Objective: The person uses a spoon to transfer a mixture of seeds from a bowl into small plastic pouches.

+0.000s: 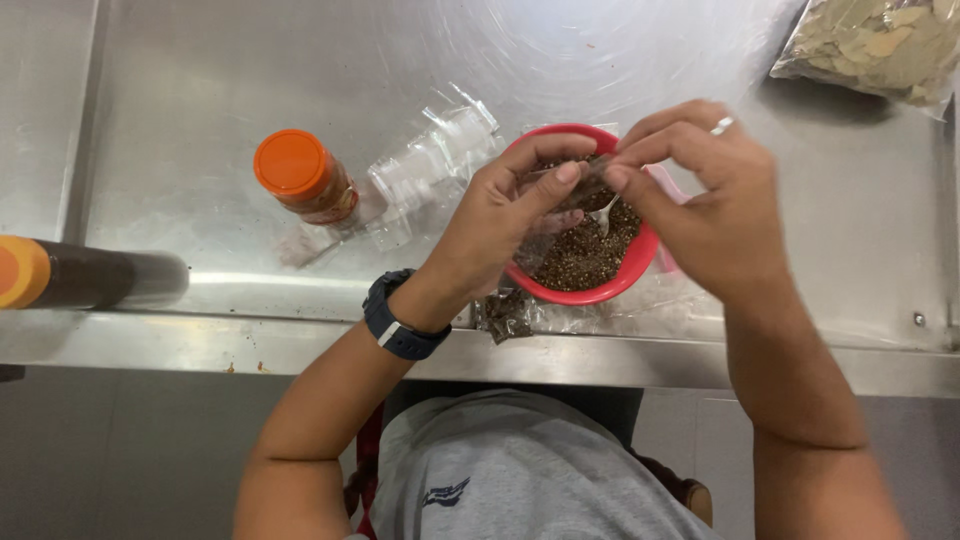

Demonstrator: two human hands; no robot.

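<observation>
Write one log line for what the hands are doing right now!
left hand: pinching small clear bag | right hand: pinching same bag | below: red bowl of brown seeds, spoon inside | nearby: orange-lidded jar

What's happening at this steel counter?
A person pinches a small clear bag between the left hand and right hand, just above a red bowl of brown seeds with a spoon in it. An orange-capped jar stands to the left, and a bag of dried leaves lies at the far right.
</observation>
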